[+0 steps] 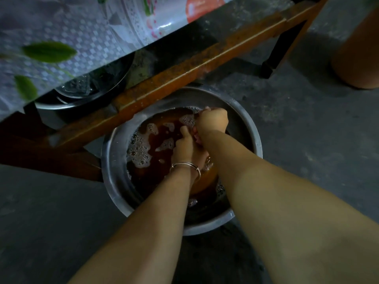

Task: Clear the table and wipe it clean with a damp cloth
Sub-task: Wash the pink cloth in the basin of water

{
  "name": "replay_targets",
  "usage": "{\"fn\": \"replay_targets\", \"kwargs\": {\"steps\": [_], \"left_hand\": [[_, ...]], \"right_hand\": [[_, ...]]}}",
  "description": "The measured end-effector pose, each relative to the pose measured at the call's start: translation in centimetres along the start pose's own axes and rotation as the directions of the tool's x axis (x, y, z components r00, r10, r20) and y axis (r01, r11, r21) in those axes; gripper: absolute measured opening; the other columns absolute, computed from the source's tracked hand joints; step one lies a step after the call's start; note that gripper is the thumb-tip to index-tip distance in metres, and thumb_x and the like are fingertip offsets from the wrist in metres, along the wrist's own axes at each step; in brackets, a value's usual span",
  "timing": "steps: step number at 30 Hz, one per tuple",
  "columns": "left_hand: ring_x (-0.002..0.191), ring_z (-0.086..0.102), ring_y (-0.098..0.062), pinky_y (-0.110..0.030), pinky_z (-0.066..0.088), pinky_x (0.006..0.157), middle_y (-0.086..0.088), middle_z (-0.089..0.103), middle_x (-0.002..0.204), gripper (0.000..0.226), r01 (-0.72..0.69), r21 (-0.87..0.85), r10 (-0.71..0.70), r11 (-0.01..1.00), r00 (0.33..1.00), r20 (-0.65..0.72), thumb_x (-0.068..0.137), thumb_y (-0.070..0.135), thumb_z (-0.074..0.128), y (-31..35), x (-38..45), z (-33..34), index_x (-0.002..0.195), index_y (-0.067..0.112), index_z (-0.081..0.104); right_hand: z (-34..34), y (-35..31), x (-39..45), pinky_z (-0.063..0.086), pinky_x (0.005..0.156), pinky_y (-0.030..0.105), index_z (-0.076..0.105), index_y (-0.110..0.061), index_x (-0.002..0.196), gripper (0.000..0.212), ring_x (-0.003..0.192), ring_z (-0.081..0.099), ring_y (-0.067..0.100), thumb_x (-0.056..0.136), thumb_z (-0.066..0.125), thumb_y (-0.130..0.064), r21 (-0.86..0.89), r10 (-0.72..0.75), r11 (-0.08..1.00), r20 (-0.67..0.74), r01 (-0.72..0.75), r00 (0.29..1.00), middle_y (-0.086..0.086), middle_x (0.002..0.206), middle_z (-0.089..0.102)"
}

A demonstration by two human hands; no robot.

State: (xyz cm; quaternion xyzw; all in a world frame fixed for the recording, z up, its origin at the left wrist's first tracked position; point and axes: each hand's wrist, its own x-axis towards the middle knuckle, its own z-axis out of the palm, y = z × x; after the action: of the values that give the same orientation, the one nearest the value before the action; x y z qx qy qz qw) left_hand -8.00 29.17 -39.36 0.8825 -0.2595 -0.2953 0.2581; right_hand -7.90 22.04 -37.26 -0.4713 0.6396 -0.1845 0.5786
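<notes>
A metal basin [114,181] stands on the floor, holding dark reddish-brown water with patches of foam. Both my hands are down in it. My left hand [184,148], with bangles at the wrist, and my right hand [213,119] grip a pinkish cloth [195,136] between them. Only a small bit of the cloth shows between the hands; the rest is hidden by my fingers and the water. The table [61,29], covered with a patterned plastic sheet, juts in at the upper left.
An orange wooden rail [184,68] of the table frame crosses just above the basin. A second metal bowl [86,93] sits under the table at the left. An orange-brown pot [356,50] stands at the right. Grey concrete floor [307,119] surrounds the basin.
</notes>
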Motion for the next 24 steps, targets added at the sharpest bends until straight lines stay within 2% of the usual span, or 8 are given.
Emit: {"fn": "replay_targets", "kwargs": {"steps": [4,8,11,14,17,21,23,24], "left_hand": [[0.1,0.061,-0.037,-0.038,0.045,0.075,-0.021,0.06,0.112,0.052,-0.093,0.046,0.092,0.995,0.996,0.015,0.089,0.023,0.051,-0.4,-0.3,-1.0,0.13,0.007,0.023],[0.105,0.059,-0.036,-0.035,0.041,0.075,-0.02,0.059,0.117,0.066,-0.122,0.179,0.111,0.976,0.992,0.067,0.089,0.026,0.052,-0.7,-0.4,-1.7,0.135,0.003,0.012],[0.104,0.059,-0.036,-0.034,0.038,0.073,-0.021,0.06,0.115,0.06,-0.126,0.178,0.119,0.976,0.992,0.05,0.09,0.026,0.05,-0.6,-0.8,-1.6,0.133,0.004,0.014],[0.104,0.059,-0.037,-0.036,0.04,0.075,-0.021,0.06,0.114,0.06,-0.127,0.203,0.124,0.971,0.992,0.031,0.091,0.027,0.047,-0.6,-1.0,-1.5,0.133,0.002,0.014],[0.109,0.057,-0.035,-0.033,0.038,0.076,-0.019,0.057,0.12,0.06,-0.13,0.238,0.114,0.962,0.99,0.084,0.091,0.026,0.047,-0.9,-0.7,-1.2,0.136,0.002,0.015],[0.127,0.043,-0.031,-0.038,0.034,0.104,-0.016,0.046,0.137,0.043,0.041,0.0,-0.041,0.999,0.986,0.159,0.098,0.026,0.034,-0.4,0.5,-1.8,0.136,0.007,0.036],[0.119,0.051,-0.029,-0.037,0.041,0.098,-0.012,0.055,0.125,0.041,0.141,-0.119,-0.117,0.983,0.976,0.185,0.097,0.026,0.037,-0.2,0.9,-2.7,0.136,0.013,0.034],[0.106,0.059,-0.028,-0.033,0.049,0.088,-0.008,0.059,0.113,0.045,0.173,-0.141,-0.141,0.975,0.967,0.214,0.093,0.023,0.049,-0.4,0.9,-2.9,0.134,0.015,0.034]], "right_hand": [[-0.2,0.4,-0.3,0.052,0.085,0.032,0.056,-0.007,0.081,0.017,0.092,0.062,0.025,0.094,0.047,-0.01,0.084,0.032,0.996,-0.049,-0.028,0.998,0.008,0.084,0.058],[-0.2,0.2,-0.8,0.053,0.089,0.039,0.045,-0.01,0.067,0.025,0.095,0.064,0.028,0.09,0.055,-0.008,0.047,0.079,0.996,-0.023,-0.078,0.997,0.014,0.091,0.062],[-0.5,0.2,-1.1,0.055,0.084,0.036,0.043,-0.012,0.063,0.029,0.089,0.063,0.026,0.09,0.054,-0.007,0.08,0.117,0.99,-0.034,-0.114,0.993,0.011,0.083,0.059],[-0.6,0.4,-1.1,0.052,0.06,0.027,0.044,-0.013,0.064,0.029,0.073,0.06,0.02,0.091,0.052,-0.008,0.097,0.126,0.988,-0.025,-0.123,0.992,0.008,0.078,0.058],[-0.7,0.7,-1.0,0.051,0.06,0.029,0.046,-0.011,0.065,0.027,0.072,0.059,0.021,0.091,0.053,-0.01,0.075,0.148,0.986,-0.005,-0.147,0.989,0.013,0.087,0.064],[-0.3,0.2,-1.5,0.043,0.044,0.022,0.052,-0.009,0.072,0.026,0.049,0.048,0.013,0.095,0.047,-0.02,0.211,0.212,0.949,0.119,-0.234,0.97,0.004,0.065,0.055],[-0.4,-0.4,-2.0,0.047,0.05,0.025,0.059,-0.006,0.089,0.023,0.05,0.048,0.014,0.095,0.048,-0.025,0.324,0.21,0.899,0.275,-0.296,0.938,0.005,0.065,0.052],[-0.7,-0.3,-1.9,0.052,0.059,0.027,0.06,-0.004,0.103,0.03,0.058,0.054,0.016,0.095,0.048,-0.031,0.252,0.173,0.932,0.324,-0.261,0.93,0.007,0.072,0.056]]}}
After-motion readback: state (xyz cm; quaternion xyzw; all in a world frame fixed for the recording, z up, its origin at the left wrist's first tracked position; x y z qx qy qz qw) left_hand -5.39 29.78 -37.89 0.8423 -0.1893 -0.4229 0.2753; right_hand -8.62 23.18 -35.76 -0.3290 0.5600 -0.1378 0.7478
